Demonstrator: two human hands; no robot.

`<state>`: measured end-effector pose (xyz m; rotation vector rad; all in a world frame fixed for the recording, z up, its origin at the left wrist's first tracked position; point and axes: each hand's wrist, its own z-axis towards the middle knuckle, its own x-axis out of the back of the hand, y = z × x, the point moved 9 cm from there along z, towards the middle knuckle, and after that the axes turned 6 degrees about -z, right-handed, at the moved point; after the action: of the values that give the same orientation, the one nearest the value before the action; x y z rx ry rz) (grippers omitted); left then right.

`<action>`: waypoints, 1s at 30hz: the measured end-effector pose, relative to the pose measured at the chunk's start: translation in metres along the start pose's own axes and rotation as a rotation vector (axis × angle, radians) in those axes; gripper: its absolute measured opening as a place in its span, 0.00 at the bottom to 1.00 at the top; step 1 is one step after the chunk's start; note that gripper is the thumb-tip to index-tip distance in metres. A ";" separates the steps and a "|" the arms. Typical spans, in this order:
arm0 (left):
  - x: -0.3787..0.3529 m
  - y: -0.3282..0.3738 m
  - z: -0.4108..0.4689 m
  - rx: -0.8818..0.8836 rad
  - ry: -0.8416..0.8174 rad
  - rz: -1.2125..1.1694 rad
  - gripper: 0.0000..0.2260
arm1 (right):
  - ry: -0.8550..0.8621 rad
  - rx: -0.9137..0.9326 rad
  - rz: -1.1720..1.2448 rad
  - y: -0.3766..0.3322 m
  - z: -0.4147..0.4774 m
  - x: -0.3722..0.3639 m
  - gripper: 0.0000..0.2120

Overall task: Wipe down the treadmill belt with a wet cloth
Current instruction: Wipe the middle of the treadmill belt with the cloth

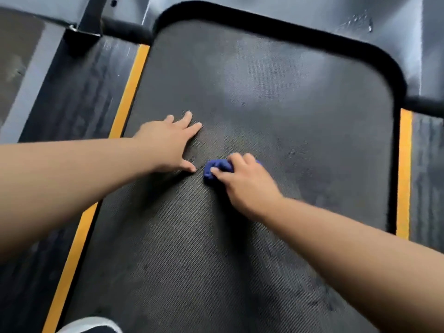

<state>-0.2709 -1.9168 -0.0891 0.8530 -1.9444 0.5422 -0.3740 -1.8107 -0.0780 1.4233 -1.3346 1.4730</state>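
Note:
The dark textured treadmill belt (264, 97) fills the middle of the head view. A small bunched blue cloth (215, 168) lies on the belt near its centre. My right hand (245, 181) is shut on the cloth and presses it against the belt, covering most of it. My left hand (168, 143) rests flat on the belt just left of the cloth, fingers spread, holding nothing. Damp streaks show on the belt to the right of the cloth and in the lower right.
Yellow stripes (129, 92) (404, 169) and dark ribbed side rails (79, 92) border the belt. The grey motor cover (300, 13) curves around its far end, with a black frame post (89, 18) at upper left. A white and black shoe (93, 326) sits at the bottom edge.

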 end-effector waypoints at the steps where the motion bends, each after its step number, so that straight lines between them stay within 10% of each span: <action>1: -0.001 0.000 0.000 0.007 -0.002 -0.008 0.48 | 0.036 0.057 -0.039 0.005 0.007 0.005 0.19; 7: -0.001 -0.001 0.001 0.002 -0.015 -0.027 0.48 | -0.037 -0.468 -0.114 0.102 0.053 0.040 0.16; 14: 0.000 -0.002 -0.006 0.017 -0.026 -0.097 0.52 | -0.072 -0.151 -0.061 0.029 0.025 0.009 0.18; 21: 0.019 0.047 -0.015 -0.036 0.110 -0.361 0.54 | -0.087 -0.424 0.833 0.081 0.021 0.031 0.29; 25: 0.033 0.085 0.001 -0.066 0.209 -0.326 0.44 | 0.053 -0.497 0.094 0.123 -0.005 0.051 0.19; 30: 0.043 0.099 0.031 -0.198 0.265 -0.158 0.20 | 0.021 -0.632 0.028 0.147 -0.025 0.024 0.25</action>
<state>-0.3771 -1.8864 -0.0694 0.7598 -1.6428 0.3433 -0.5242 -1.8266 -0.0819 0.9736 -1.6206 0.9445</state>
